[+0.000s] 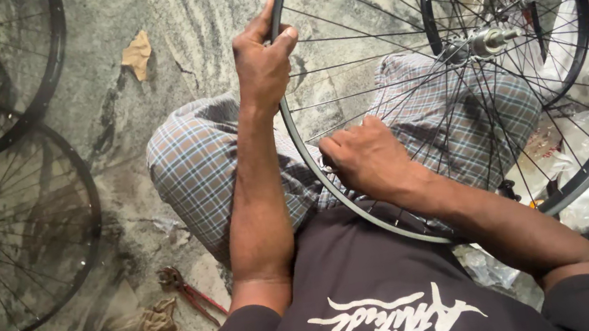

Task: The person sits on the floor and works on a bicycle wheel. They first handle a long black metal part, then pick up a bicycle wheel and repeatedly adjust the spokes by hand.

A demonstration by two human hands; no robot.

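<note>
Your left hand [262, 61] has a closed grip on the dark rim of a spoked bicycle wheel [307, 163] at top centre, thumb over the rim's edge. Your right hand [367, 158] is curled inside the rim at centre, fingertips pinched among the spokes; what they pinch is too small to tell. The wheel stands over your checked-cloth knees, its silver hub [486, 42] at upper right. Two more wheels [16, 230] lie on the stone floor at left, red-handled pliers [187, 292] at lower left.
</note>
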